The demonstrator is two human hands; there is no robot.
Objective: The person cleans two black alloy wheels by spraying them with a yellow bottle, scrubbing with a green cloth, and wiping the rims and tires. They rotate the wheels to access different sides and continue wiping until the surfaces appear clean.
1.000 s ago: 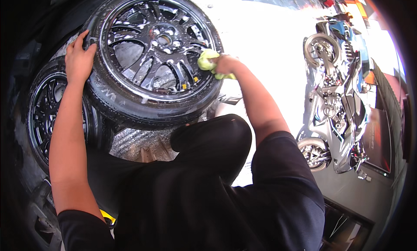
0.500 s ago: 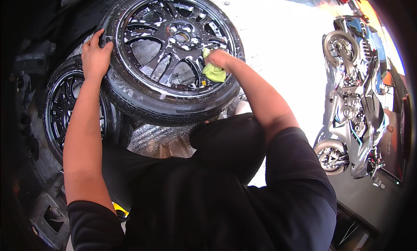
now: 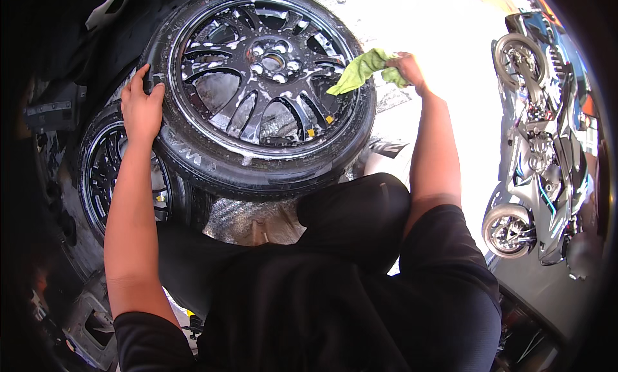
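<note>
A black multi-spoke car wheel with its tyre (image 3: 232, 169) lies face up before me, its spokes spotted with white foam and water. Small yellow marks show near the rim's lower right. My left hand (image 3: 141, 108) rests on the tyre's left side, fingers stretched out and thumb apart. In my right hand (image 3: 408, 71), just past the tyre's right edge, a lime-green cloth (image 3: 359, 73) is pinched; its loose end trails over the rim.
A second black wheel (image 3: 96, 185) sits lower left, partly behind my left forearm. Wet silvery sheeting (image 3: 241, 217) shows under the tyre near my knees. On the right stands a dark motorcycle (image 3: 534, 147). Dark panels fill the far left.
My right hand has lifted off the spokes and swung right with the cloth, which has opened out from a bunch. My left hand stays on the tyre.
</note>
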